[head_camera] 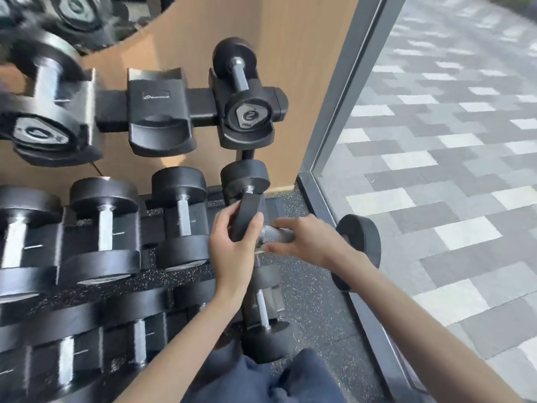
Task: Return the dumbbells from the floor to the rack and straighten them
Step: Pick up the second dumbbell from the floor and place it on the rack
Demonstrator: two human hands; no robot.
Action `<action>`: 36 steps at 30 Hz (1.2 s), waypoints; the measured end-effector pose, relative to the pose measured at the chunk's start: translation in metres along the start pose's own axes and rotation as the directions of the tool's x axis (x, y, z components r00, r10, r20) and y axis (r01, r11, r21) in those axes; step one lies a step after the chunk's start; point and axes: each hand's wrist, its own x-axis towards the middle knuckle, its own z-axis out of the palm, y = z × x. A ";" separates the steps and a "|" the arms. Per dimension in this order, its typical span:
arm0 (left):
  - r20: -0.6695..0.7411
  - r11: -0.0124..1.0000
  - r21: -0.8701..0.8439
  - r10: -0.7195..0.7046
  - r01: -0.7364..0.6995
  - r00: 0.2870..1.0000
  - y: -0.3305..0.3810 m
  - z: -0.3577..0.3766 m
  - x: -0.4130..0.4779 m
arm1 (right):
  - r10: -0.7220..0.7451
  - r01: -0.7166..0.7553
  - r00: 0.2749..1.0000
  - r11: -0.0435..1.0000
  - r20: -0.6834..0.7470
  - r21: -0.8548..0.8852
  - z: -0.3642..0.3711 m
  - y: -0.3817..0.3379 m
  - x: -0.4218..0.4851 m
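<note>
While a dumbbell (277, 234) is held crosswise in front of the right end of the rack (200, 101), it is carried clear of the floor (308, 289) by both hands. Its left head is gripped by the left hand (232, 248), with the thumb and fingers curled round the black rim. Its knurled metal handle is clasped by the right hand (308, 242), whose fingers are wrapped over the bar. Its right head is seen past the right wrist, in front of the window frame (337, 112).

Behind the held weight, the rightmost place on the middle tier is taken by a racked dumbbell (245, 177), and the other middle-tier places to the left are filled as well. On the top tier, a small dumbbell (247, 91) is seated in the rightmost cradle, and an unoccupied cradle (158, 112) is seen just beside it on the left. A larger, blurred weight is seated further left.

A wooden panel (290, 53) is seen behind the rack. Dark blue trousers (261, 379) are seen at the bottom edge.
</note>
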 end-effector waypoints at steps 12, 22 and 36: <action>-0.491 0.993 0.075 0.115 -0.089 0.864 0.022 0.108 0.042 | -0.508 0.515 0.853 0.856 0.124 -0.037 -0.079 0.071 0.106; -0.641 0.995 0.006 0.082 -0.102 0.763 0.040 0.256 0.064 | -0.649 0.694 0.714 0.706 0.263 -0.142 -0.173 0.171 0.155; -0.850 0.956 0.060 0.199 -0.287 0.487 0.076 0.257 0.134 | -0.865 0.916 0.400 0.381 0.302 -0.125 -0.217 0.108 0.250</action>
